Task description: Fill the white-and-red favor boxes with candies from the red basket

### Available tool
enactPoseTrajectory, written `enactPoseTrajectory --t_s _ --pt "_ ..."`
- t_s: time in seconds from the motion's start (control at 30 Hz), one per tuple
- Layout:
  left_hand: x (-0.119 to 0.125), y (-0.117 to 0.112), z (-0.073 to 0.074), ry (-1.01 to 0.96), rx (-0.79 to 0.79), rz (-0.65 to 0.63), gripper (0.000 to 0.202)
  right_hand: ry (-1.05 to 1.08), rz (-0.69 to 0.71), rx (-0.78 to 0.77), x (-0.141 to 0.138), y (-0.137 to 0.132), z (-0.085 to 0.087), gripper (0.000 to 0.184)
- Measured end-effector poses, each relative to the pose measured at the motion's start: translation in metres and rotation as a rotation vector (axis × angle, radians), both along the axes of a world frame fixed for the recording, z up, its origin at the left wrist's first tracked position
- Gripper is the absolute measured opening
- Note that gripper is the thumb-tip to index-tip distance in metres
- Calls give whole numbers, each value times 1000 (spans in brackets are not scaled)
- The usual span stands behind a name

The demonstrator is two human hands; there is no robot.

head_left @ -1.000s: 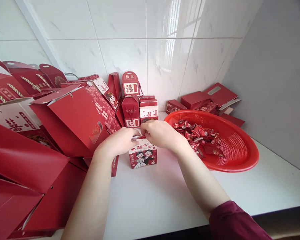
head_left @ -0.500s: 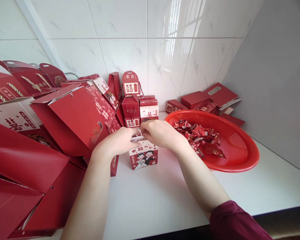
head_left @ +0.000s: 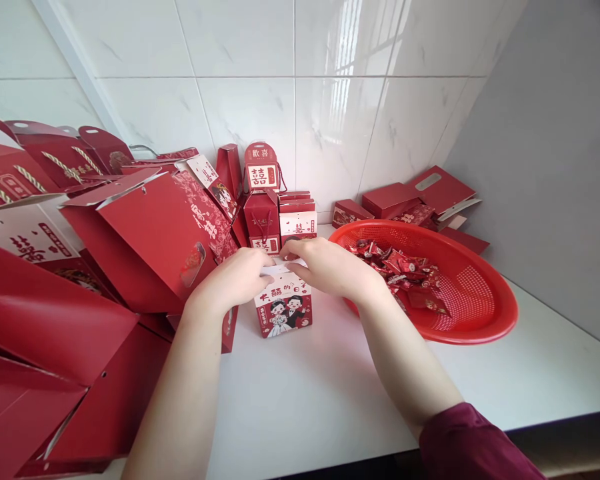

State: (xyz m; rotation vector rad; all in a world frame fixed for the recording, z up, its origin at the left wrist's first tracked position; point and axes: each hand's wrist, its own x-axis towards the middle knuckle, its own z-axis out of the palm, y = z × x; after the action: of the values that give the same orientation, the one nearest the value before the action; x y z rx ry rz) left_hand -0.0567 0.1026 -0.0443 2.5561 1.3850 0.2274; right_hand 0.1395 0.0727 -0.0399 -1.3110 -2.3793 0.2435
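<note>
A small red-and-white gift box (head_left: 286, 312), printed with a cartoon bride and groom, stands upright on the white tabletop in front of me. My left hand (head_left: 240, 277) grips its upper left edge, the thumb at the front and the fingers bent over the top. At the upper right, my right hand (head_left: 325, 267) has its fingers curled over the back and its thumb at the white top flaps. Both hands partly cover the top, so how far the flaps are folded is hard to see.
Right of the box is a red plastic basket (head_left: 473, 293) holding wrapped candies (head_left: 405, 267). Finished-looking boxes (head_left: 264, 213) stand behind it by the tiled wall. A large heap of red cartons (head_left: 145, 233) fills the left; more flat boxes (head_left: 395, 198) lie behind the basket.
The gift box has shifted slightly left, and more of its printed upper front shows. My thumbs and fingers have moved a little at its top, with the white flaps lying lower.
</note>
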Motion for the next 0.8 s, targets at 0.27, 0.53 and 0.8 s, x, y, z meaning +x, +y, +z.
enactPoseTrajectory --t_s 0.27,0.53,0.8 --pt "4 -1 -3 28 -115 56 19 -60 -32 -36 2 -4 1 27" --pt "11 -6 0 137 -205 108 17 -138 -47 -97 1 -3 1 22" --pt "12 -13 11 26 -315 81 30 -220 -146 -135 -4 -8 6 21"
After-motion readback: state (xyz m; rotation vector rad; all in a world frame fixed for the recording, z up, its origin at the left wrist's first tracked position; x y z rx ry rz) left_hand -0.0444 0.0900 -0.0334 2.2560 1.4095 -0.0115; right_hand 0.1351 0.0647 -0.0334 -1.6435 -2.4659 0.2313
